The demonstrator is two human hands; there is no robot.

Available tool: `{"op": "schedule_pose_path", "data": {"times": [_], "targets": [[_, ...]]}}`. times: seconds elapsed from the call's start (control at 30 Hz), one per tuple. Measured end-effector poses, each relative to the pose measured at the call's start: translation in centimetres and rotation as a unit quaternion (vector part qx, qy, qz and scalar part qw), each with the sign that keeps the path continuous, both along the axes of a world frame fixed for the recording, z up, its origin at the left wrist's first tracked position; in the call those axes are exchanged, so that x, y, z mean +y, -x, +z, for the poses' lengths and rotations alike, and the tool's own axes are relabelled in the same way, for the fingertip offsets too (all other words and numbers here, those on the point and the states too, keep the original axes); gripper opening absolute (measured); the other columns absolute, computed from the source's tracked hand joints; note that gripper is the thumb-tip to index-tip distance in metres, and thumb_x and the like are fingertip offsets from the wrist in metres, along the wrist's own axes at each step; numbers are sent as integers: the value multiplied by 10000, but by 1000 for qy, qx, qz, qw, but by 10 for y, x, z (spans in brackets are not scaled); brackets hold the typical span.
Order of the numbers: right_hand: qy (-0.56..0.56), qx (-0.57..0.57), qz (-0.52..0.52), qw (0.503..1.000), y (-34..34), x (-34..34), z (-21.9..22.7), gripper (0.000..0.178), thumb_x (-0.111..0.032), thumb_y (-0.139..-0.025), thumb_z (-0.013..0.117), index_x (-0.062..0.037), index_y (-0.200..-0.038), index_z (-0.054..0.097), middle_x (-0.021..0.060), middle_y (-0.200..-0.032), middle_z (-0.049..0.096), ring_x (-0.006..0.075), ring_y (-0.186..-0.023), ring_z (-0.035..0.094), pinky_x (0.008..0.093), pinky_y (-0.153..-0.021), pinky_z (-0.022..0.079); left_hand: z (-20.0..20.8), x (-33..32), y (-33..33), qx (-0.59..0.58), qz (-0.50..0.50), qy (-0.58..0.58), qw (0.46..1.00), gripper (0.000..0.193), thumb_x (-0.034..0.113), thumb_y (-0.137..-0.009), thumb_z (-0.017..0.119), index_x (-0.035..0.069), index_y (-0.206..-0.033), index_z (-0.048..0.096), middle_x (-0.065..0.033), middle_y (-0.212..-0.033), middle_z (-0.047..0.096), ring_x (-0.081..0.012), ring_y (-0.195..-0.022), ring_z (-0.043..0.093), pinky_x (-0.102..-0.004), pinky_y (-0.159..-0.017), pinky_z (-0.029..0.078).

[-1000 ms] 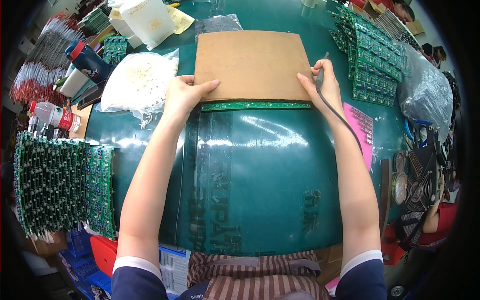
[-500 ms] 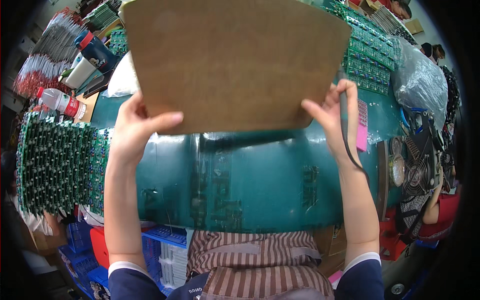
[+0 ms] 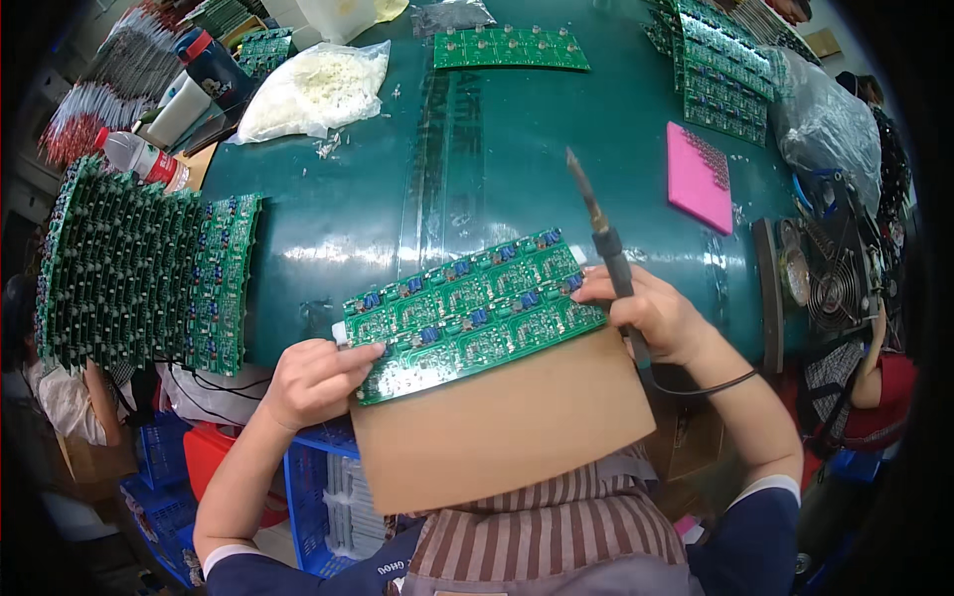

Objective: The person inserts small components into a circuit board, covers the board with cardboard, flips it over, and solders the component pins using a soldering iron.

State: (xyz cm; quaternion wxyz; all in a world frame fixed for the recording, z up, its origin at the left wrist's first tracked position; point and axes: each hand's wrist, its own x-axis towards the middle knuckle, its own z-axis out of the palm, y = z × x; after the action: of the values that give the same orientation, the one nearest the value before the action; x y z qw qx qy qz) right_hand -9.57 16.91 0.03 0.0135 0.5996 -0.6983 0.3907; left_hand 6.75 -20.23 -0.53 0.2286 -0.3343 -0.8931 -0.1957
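A green circuit board panel with blue components lies over a brown cardboard sheet, tilted up toward the right above the table's near edge. My left hand is closed on the left ends of both, with fingers over the panel. At the other end, my right hand pinches the panel's right edge. The same hand also holds a soldering iron, its tip pointing up and away over the table. A white piece shows at the panel's left end.
Boards stand stacked at left; more boards are at far right. A bag of pale bits, a single panel and a pink foam block with pins rest on the green table. A fan stands right.
The cardboard has come down from high over the table toward my lap. The circuit board panel now shows on top of it. The soldering iron has swung into full view in my right hand.
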Motion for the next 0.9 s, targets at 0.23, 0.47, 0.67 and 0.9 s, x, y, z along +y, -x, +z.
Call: {"op": "schedule_pose_path", "data": {"times": [0.23,0.47,0.67,0.9], "targets": [[-299,-3,71,952,-17,13,44,640,-241,-545,848,-73,-1037,475,200,-1358,486,405,-1331,372,484,-1082,366,0,-9,-1,39,-92,131,986,127,25,-632,679,57,-683,567,-132,-1111,678,-130,-565,535,-258,-485,431],[-274,8,49,960,7,17,45,341,-58,-750,669,-46,-1029,475,176,-1138,595,388,-1165,525,495,-1129,317,4,38,-18,91,-75,183,976,135,78,-647,649,65,-610,520,-185,-1085,664,-104,-584,539,-241,-505,436],[-207,-6,-84,975,43,4,27,275,-40,-814,644,-51,-1048,499,139,-1018,645,351,-984,630,436,-941,481,-6,159,-25,194,13,234,953,178,80,-664,587,13,-528,493,-282,-821,671,-88,-443,424,-220,-412,299],[-98,28,-156,982,44,-7,5,298,38,-804,670,-42,-1041,509,132,-1017,653,285,-893,673,353,-746,537,-7,234,-13,211,88,278,933,84,-10,-646,630,-52,-596,577,-210,-660,622,-91,-437,387,-230,-406,245]]}}
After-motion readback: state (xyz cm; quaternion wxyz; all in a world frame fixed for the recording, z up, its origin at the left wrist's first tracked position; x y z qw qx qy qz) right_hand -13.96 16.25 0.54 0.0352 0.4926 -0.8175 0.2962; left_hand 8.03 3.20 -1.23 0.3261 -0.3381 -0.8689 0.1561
